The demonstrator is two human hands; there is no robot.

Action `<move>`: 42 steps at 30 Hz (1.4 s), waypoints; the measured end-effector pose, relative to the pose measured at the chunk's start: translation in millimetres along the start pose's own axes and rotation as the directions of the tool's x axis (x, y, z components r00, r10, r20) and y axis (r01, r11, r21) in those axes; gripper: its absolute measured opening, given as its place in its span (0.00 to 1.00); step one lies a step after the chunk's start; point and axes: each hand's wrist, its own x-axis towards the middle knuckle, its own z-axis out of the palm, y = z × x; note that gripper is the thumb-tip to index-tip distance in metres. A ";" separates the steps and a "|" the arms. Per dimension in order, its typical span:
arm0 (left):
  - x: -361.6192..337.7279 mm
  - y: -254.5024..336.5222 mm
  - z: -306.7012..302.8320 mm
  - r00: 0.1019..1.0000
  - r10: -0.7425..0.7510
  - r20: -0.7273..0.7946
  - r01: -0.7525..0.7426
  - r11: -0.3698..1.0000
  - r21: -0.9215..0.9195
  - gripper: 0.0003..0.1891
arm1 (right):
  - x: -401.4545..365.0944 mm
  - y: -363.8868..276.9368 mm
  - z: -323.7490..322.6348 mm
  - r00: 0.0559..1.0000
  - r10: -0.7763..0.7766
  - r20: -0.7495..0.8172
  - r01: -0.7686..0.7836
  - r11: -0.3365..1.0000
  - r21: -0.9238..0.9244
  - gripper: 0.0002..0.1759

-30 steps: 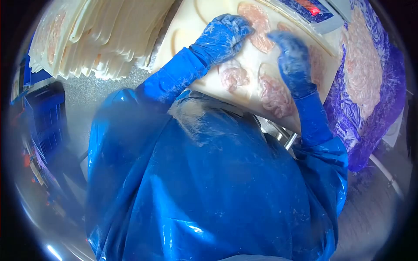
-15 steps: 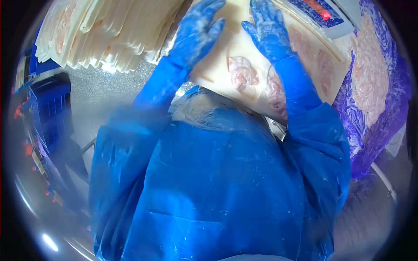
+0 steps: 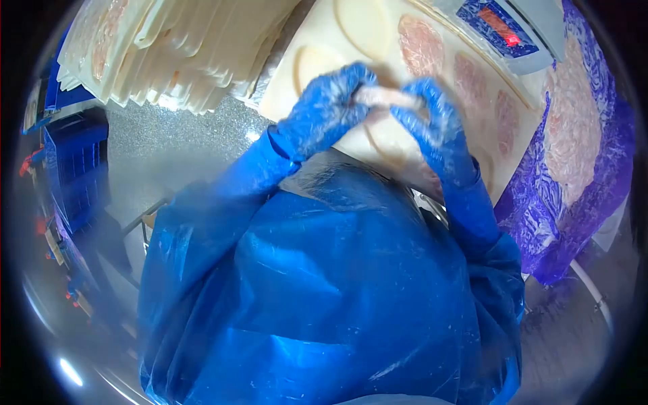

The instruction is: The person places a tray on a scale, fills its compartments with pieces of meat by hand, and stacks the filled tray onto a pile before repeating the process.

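Note:
A pale pink piece of raw meat (image 3: 386, 98) is stretched between my two blue-gloved hands, above a cream board (image 3: 277, 94). My left hand (image 3: 331, 104) closes around its left end with curled fingers. The other end is pinched between the thumb and fingers of my right hand (image 3: 435, 125). White residue coats both gloves. Oval recesses mark the board; a flat meat portion (image 3: 422, 45) fills one at the far side, and two more lie along the right. A bare recess (image 3: 361, 27) shows at the far left, and another lies just below my hands.
Many cream boards (image 3: 182, 47) stand stacked at the upper left. A scale with a red-lit display (image 3: 499, 27) is behind the board. On the right, a large heap of raw meat (image 3: 574, 121) lies on purple plastic sheeting (image 3: 607, 196). Blue crates (image 3: 77, 169) are at the left.
Both hands have come back toward me from lying spread on the board and now grip a meat piece. The loose lumps near the board's close edge no longer show there.

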 end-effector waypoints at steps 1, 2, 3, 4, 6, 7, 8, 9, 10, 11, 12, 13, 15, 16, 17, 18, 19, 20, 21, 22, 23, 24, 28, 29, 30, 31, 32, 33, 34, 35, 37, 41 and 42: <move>9.9 -1.2 -4.7 0.999 -0.050 0.000 0.048 0.971 -0.233 0.18 | 11.3 -5.3 1.3 1.000 0.001 -0.009 -0.001 1.000 0.000 0.16; 22.9 -0.6 -12.6 0.989 0.108 -0.104 -0.115 0.991 -0.068 0.18 | 26.4 -12.6 5.0 0.988 -0.018 -0.152 0.035 0.994 0.108 0.16; 39.2 8.5 -24.2 0.989 0.111 -0.102 -0.118 0.991 -0.068 0.18 | 39.6 -15.5 6.3 0.956 -0.023 -0.291 0.087 0.974 0.209 0.16; 55.3 18.7 -36.7 0.943 0.287 -0.171 -0.230 0.929 0.288 0.18 | 51.6 -11.1 2.7 0.956 -0.025 -0.291 0.089 0.974 0.209 0.16; 74.9 8.2 -52.2 0.868 0.467 -0.170 -0.274 0.735 0.620 0.19 | 69.9 -0.2 -9.3 0.853 -0.476 -0.212 0.381 0.848 -0.369 0.17; 82.2 -7.9 -60.8 0.967 0.246 -0.072 -0.111 0.655 0.748 0.20 | 66.7 8.5 -12.3 0.849 -0.484 -0.213 0.389 0.844 -0.368 0.17; 83.4 -22.3 -67.9 1.000 -0.008 -0.023 0.024 0.513 0.858 0.22 | 59.3 25.0 -12.4 0.883 -0.457 -0.110 0.352 0.798 -0.490 0.17; 75.4 -34.3 -72.4 1.000 -0.004 -0.029 0.027 0.510 0.860 0.22 | 55.1 36.3 -11.5 0.912 -0.410 -0.014 0.319 0.730 -0.605 0.17; 63.8 -48.3 -75.2 0.987 0.131 -0.089 -0.008 0.601 0.799 0.21 | 53.7 46.9 -10.8 0.921 -0.383 -0.073 0.273 0.767 -0.581 0.14; 57.5 -48.9 -76.8 0.955 0.252 -0.159 -0.057 0.681 0.730 0.21 | 61.3 43.0 -8.1 0.921 -0.383 -0.070 0.275 0.767 -0.579 0.14; 61.8 -48.8 -68.7 0.960 0.194 -0.200 0.012 0.690 0.724 0.20 | 70.8 37.8 -0.9 0.892 -0.436 -0.118 0.297 0.763 -0.575 0.13; 70.4 -41.9 -64.3 0.962 0.185 -0.199 0.016 0.691 0.722 0.20 | 81.2 30.3 8.4 0.857 -0.487 -0.166 0.319 0.757 -0.571 0.12; 96.9 -36.2 -60.4 0.887 0.461 0.004 -0.368 0.702 0.609 0.16 | 103.6 23.6 33.5 0.890 -0.436 -0.135 0.299 0.780 -0.550 0.08; 108.5 -72.8 -44.8 0.953 0.299 0.055 -0.254 0.682 0.686 0.12 | 109.0 32.3 47.1 0.932 -0.361 -0.033 0.254 0.715 -0.652 0.08; 108.0 -79.9 -46.1 0.953 0.299 0.051 -0.250 0.680 0.689 0.12 | 112.7 38.8 55.8 0.961 -0.271 0.058 0.223 0.631 -0.743 0.09; 107.2 -83.9 -52.0 0.928 0.372 -0.031 -0.237 0.652 0.721 0.12 | 109.2 33.1 52.8 0.959 -0.278 0.058 0.228 0.631 -0.741 0.09; 106.1 -90.9 -56.6 0.889 0.445 -0.106 -0.223 0.625 0.748 0.12 | 97.4 24.7 45.8 0.956 -0.282 0.085 0.243 0.591 -0.770 0.10; 104.5 -105.7 -57.8 0.935 0.271 -0.230 -0.069 0.772 0.631 0.12 | 88.8 21.1 40.6 0.952 -0.283 0.115 0.259 0.549 -0.795 0.12; 99.5 -94.9 -59.2 0.934 0.268 -0.235 -0.062 0.772 0.632 0.12 | 85.9 24.8 38.6 0.951 -0.285 0.120 0.264 0.550 -0.792 0.12; 93.2 -72.1 -61.2 0.915 0.367 -0.167 -0.116 0.637 0.762 0.12 | 82.7 30.4 37.2 0.932 -0.327 0.156 0.305 0.473 -0.827 0.14; 90.9 -59.1 -62.2 0.888 0.452 -0.080 -0.165 0.476 0.864 0.12 | 81.3 33.3 36.2 0.911 -0.366 0.192 0.338 0.391 -0.856 0.16; 95.0 -69.3 -59.3 0.833 0.553 -0.015 -0.208 0.338 0.918 0.11 | 88.5 37.5 35.6 0.911 -0.366 0.188 0.334 0.391 -0.858 0.16; 94.5 -82.2 -47.5 0.972 0.229 0.057 -0.203 0.685 0.700 0.22 | 105.5 84.1 77.2 0.968 -0.226 -0.108 0.140 0.846 -0.514 0.27; 87.6 -86.4 -52.3 0.973 0.223 0.060 -0.200 0.685 0.700 0.22 | 101.8 92.9 93.5 0.982 -0.024 -0.186 0.078 0.954 0.290 0.27; 80.1 -89.1 -58.6 0.949 0.308 0.070 -0.248 0.587 0.771 0.22 | 93.8 86.0 89.9 0.982 -0.021 -0.188 0.076 0.953 0.294 0.27; 72.7 -88.1 -60.6 0.918 0.386 0.086 -0.281 0.482 0.830 0.23 | 74.1 67.8 78.9 0.987 -0.118 -0.110 0.110 0.991 -0.076 0.25; 63.8 -85.0 -58.4 0.931 0.348 0.108 -0.286 0.514 0.809 0.24 | 56.7 47.2 66.0 0.982 -0.186 0.011 0.173 0.887 -0.428 0.24; 59.0 -84.8 -59.0 0.935 0.340 0.099 -0.274 0.517 0.811 0.24 | 51.1 34.0 57.3 0.967 -0.209 0.147 0.251 0.656 -0.712 0.23; 57.6 -84.4 -59.7 0.933 0.336 0.129 -0.299 0.526 0.796 0.23 | 54.8 25.9 56.8 0.972 -0.188 0.144 0.230 0.608 -0.760 0.23; 57.3 -83.2 -58.7 0.928 0.334 0.164 -0.330 0.535 0.778 0.23 | 61.1 24.2 57.9 0.974 -0.182 0.136 0.221 0.610 -0.761 0.23; 66.1 -74.6 -60.1 0.972 0.231 0.053 -0.196 0.659 0.727 0.21 | 79.9 26.4 63.1 0.989 -0.142 0.050 0.134 0.674 -0.727 0.23; 75.7 -63.6 -56.9 0.961 0.274 -0.046 -0.133 0.601 0.788 0.17 | 58.3 22.4 67.7 0.966 -0.254 0.040 0.212 0.697 -0.685 0.22; 80.4 -67.2 -59.1 0.972 0.234 0.018 -0.166 0.630 0.759 0.18 | 59.6 23.8 62.9 0.967 -0.238 0.095 0.234 0.667 -0.707 0.22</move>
